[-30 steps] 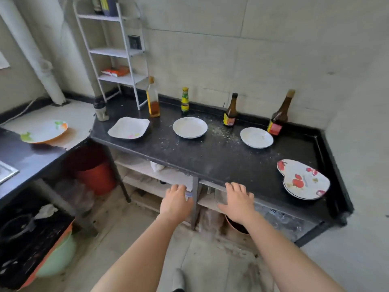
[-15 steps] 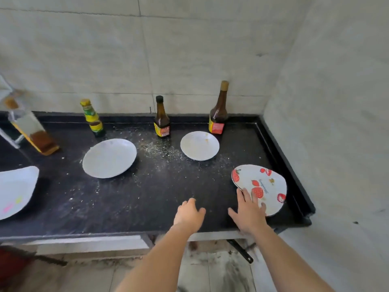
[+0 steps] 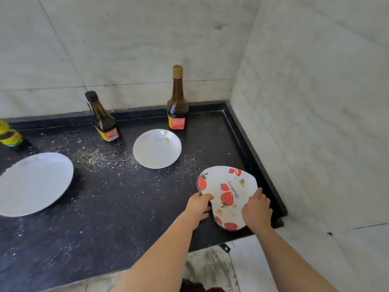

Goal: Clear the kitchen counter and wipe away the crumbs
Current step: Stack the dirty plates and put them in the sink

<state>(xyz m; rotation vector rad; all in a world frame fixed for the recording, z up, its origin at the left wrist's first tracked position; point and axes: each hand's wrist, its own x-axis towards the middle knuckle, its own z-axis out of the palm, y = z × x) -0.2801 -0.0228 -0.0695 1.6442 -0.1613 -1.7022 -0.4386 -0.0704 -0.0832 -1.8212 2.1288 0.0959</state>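
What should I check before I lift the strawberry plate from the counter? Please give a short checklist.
1. Left hand on the left edge of the strawberry plate: ok.
2. Right hand on the right edge: ok.
3. Fingers under the rim for a firm hold: cannot tell.
4. Plate top free of loose things: ok, only small brownish stains show.
5. Space around the plate: ok, the small white plate lies apart from it.
6. Crumbs wiped from the counter: not ok, they are scattered between the plates.
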